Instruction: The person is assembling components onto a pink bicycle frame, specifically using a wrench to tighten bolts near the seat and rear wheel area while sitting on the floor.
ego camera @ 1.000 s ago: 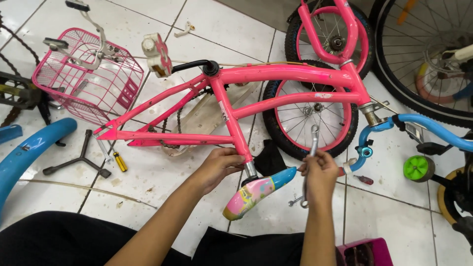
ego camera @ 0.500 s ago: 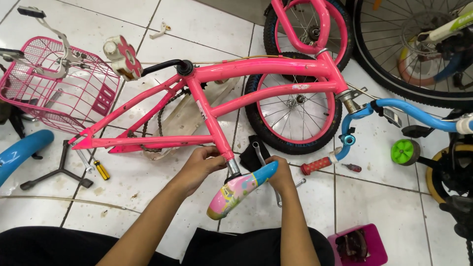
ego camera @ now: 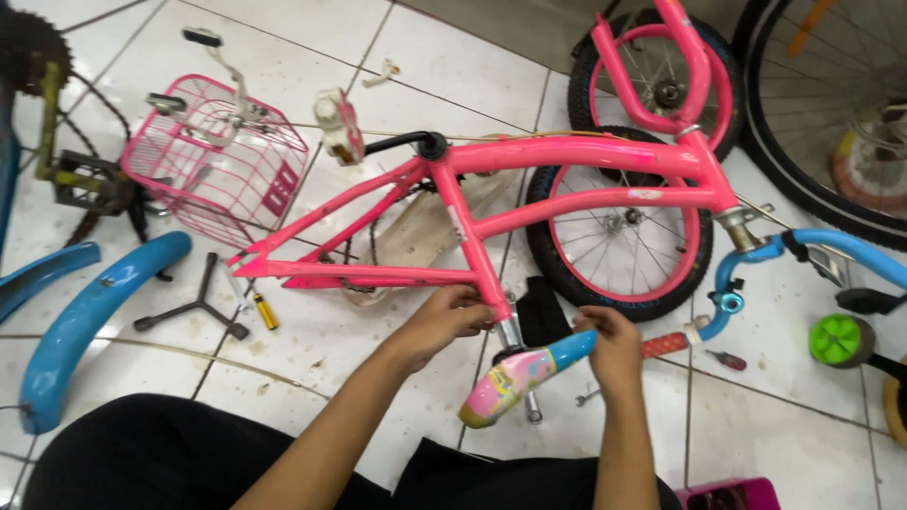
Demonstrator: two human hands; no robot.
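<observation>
1. Nearest the camera, the person's dark-clothed lap fills the bottom edge, and both bare forearms reach up from it.
2. The left hand [ego camera: 442,321] grasps the lower end of the pink bicycle frame [ego camera: 567,156], fingers curled round the tube just above the seat post.
3. The right hand [ego camera: 614,345] is closed on the blue nose of the multicoloured saddle [ego camera: 524,373], which sits tilted on the white tiled floor [ego camera: 312,349] between the two hands, under the frame's seat tube.
4. A small metal spanner [ego camera: 588,397] lies just beside the saddle; a red-handled screwdriver [ego camera: 727,359] lies further right.
5. Left of the hands lie a yellow-handled tool [ego camera: 265,312], a three-armed wrench [ego camera: 194,307] and a blue mudguard [ego camera: 85,331].
6. Behind the frame lies a small wheel with a pink rim [ego camera: 614,231]; a blue handlebar [ego camera: 812,247] and a green training wheel [ego camera: 836,340] lie to the right.
7. Farther off, a pink wire basket [ego camera: 213,175] rests upper left, and a large spoked wheel [ego camera: 831,113] upper right.
</observation>
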